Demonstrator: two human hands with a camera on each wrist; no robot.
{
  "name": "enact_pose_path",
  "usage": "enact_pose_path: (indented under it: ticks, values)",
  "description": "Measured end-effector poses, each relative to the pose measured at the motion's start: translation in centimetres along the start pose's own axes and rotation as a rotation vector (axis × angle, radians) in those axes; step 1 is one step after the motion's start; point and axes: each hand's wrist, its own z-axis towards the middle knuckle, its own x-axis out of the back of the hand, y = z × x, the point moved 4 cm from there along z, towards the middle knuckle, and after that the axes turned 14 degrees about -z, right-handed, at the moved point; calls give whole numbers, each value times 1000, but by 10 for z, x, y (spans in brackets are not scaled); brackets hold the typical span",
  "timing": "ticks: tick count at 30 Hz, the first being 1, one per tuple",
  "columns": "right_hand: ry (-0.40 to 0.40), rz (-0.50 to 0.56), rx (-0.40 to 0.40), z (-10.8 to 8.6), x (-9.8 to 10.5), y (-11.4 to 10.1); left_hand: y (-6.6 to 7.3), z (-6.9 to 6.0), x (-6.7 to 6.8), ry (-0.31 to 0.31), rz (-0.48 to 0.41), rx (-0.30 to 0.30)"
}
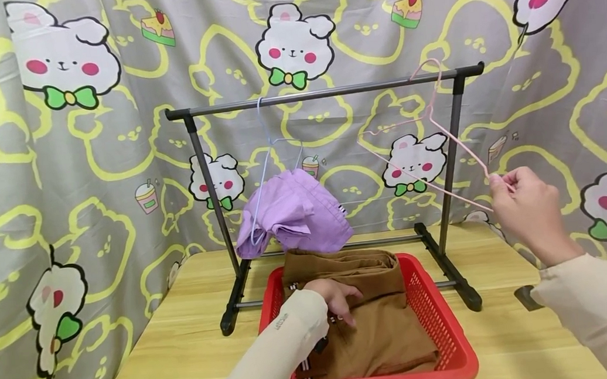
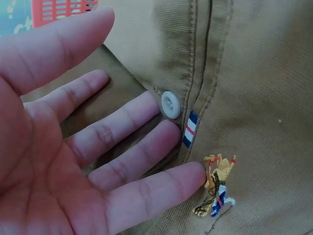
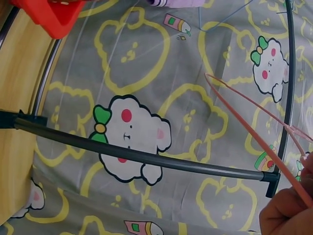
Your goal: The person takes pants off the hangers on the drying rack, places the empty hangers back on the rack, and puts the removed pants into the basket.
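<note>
My right hand (image 1: 528,209) pinches the lower right corner of a pink hanger (image 1: 459,143), whose hook is up at the rail's right end. In the right wrist view the fingers (image 3: 288,210) are round the pink wire (image 3: 254,134). My left hand (image 1: 337,297) lies with spread fingers on brown folded clothing (image 1: 382,331) in the red basket (image 1: 459,343). The left wrist view has that hand (image 2: 98,156) palm-side in view, fingertips at a button (image 2: 170,105) and a small embroidered figure (image 2: 220,186) on the brown cloth (image 2: 264,98).
A black metal rack (image 1: 328,92) stands on the wooden table (image 1: 185,315) behind the basket. From its rail hangs a blue hanger (image 1: 266,180) with a purple garment (image 1: 300,213). A dark object (image 1: 528,298) lies on the table by my right sleeve. A patterned curtain surrounds the table.
</note>
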Motion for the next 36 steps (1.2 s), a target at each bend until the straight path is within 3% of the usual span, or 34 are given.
enact_pose_path:
  ticks: [7, 20, 36]
  values:
    - [17, 16, -1, 6, 1, -6, 2, 0, -1, 27, 34, 16]
    - [8, -1, -11, 18, -6, -12, 0, 3, -3, 20, 8, 19]
    - [-32, 8, -26, 17, -14, -15, -3, 6, -4, 50, 9, 16]
